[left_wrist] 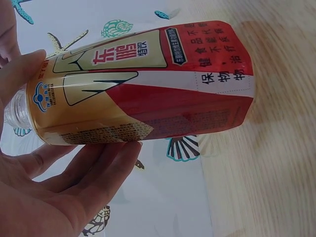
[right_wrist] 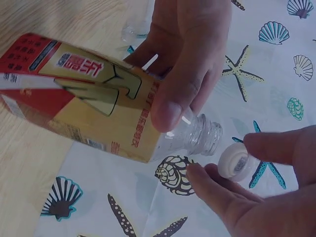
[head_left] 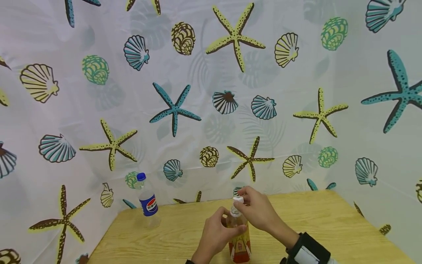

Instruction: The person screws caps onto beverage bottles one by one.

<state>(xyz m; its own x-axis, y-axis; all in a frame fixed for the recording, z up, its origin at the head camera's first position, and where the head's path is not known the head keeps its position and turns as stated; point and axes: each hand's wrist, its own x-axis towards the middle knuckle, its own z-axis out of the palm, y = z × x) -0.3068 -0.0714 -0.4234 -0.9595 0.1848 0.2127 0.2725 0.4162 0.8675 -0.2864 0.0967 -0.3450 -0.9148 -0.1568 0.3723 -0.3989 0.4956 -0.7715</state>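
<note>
A seashell-print curtain backs your wooden table (head_left: 329,223). Your left hand (head_left: 214,234) wraps the red-and-gold tea bottle (head_left: 239,242) standing near the front edge; your right hand (head_left: 260,212) pinches its white cap (head_left: 238,199), off the neck. It's probably thin, slippery plastic: grip the labelled middle gently.

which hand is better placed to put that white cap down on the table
Right, probably. The right hand already pinches the white cap, free of the open bottle neck. The left hand is wrapped round the bottle, holding it steady.
</note>
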